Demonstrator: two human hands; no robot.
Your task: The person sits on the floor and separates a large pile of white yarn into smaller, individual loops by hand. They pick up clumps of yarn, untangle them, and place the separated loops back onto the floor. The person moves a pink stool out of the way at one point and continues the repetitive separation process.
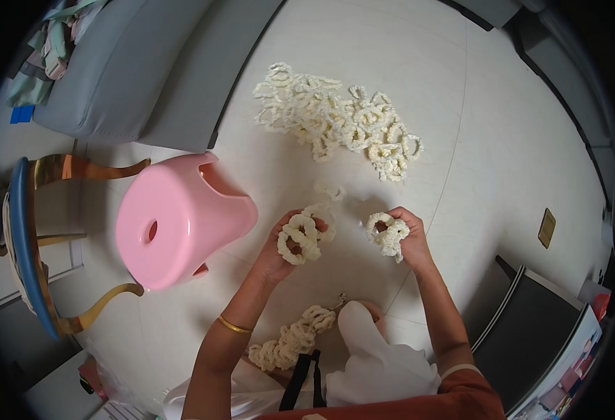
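Cream-coloured, ruffled fabric rings, like scrunchies, are in both hands. My left hand grips a cluster of rings, from which more rings trail up and away toward the floor. To the right, my right hand has a smaller bunch of rings between its fingers. Ahead of both hands a large loose heap of the same rings lies on the pale floor. Nearer my body, a packed string of rings rests beside my lap, with a thin cord or wire end at its tip.
A pink plastic stool stands to the left, close to a chair with curved metallic legs. Beyond it is a grey sofa. A dark-topped cabinet or box is at the right, and a small gold-coloured flat object lies on the floor.
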